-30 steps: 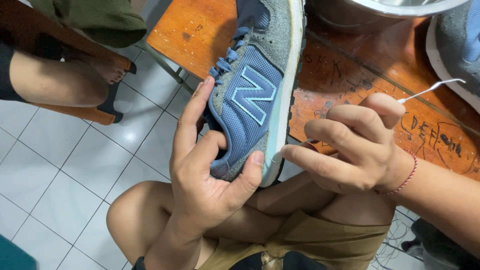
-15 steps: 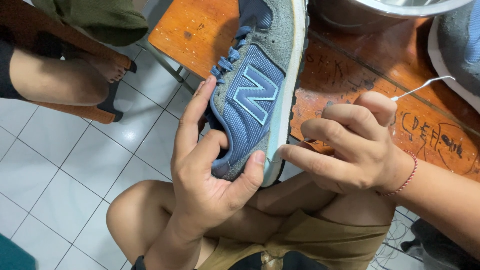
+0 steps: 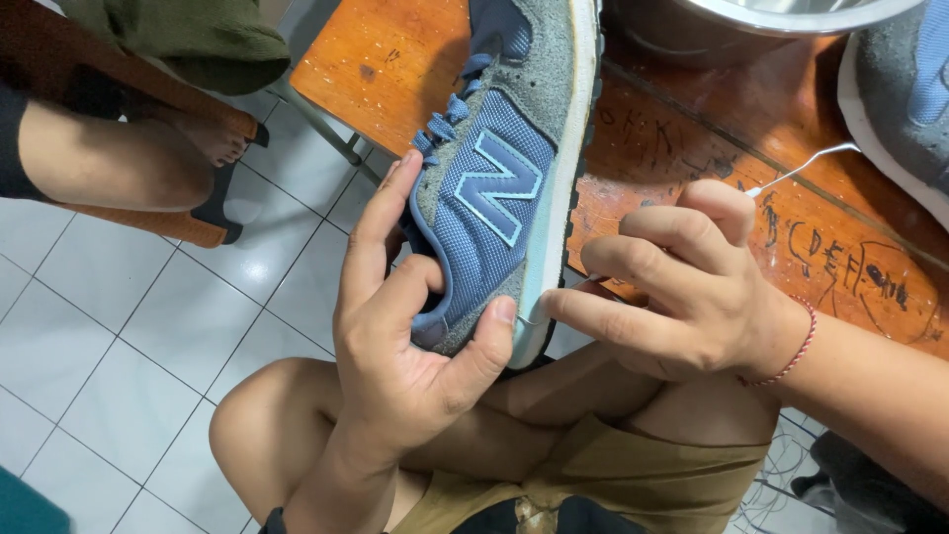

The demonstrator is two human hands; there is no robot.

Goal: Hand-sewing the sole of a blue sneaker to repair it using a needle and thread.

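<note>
My left hand (image 3: 405, 341) grips the heel end of a blue and grey sneaker (image 3: 499, 188), thumb pressed on the pale sole edge, fingers up along the collar. The shoe lies on its side, toe pointing away over the orange wooden table (image 3: 682, 158). My right hand (image 3: 682, 287) sits just right of the sole near the heel, fingers curled, index finger reaching toward the sole edge. A thin white thread (image 3: 801, 168) rises from that hand toward the upper right. Whether a needle is pinched in the fingers cannot be made out.
A second grey sneaker (image 3: 905, 104) lies at the table's right end. A metal bowl (image 3: 751, 25) stands at the top edge. Another person's bare leg and foot (image 3: 129, 153) rest on a wooden stool at the left. White floor tiles lie below, my knees underneath.
The shoe and both hands have stayed almost still; the right hand has shifted slightly and the thread's free end sits a little lower.
</note>
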